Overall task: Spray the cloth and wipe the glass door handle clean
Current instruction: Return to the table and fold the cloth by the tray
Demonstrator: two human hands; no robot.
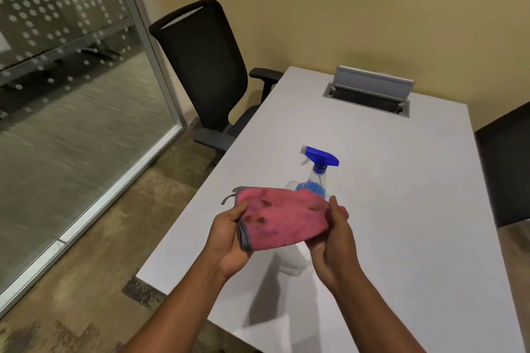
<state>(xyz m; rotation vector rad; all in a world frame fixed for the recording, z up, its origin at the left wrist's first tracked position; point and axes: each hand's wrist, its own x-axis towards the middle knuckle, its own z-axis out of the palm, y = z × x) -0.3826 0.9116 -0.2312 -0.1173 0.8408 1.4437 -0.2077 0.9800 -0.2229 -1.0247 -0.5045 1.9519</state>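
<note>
Hands are gripping pink cloth (282, 216) above white table (401, 209): left hand (229, 241) pinching grey-trimmed edge, right hand (332, 241) clutching other end; spray bottle (317, 175) standing just behind.

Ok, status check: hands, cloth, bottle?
Left hand and right hand both gripping pink cloth above white table. Spray bottle standing untouched behind it. Nothing blocking.

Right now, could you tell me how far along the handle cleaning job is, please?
Early stage. Done: the pink cloth is picked up, folded, held over the white table by the left hand and right hand. In hand: arranging the cloth. Left: the spray bottle stands untouched on the table, so spraying and wiping remain; no door handle is in view.
</note>
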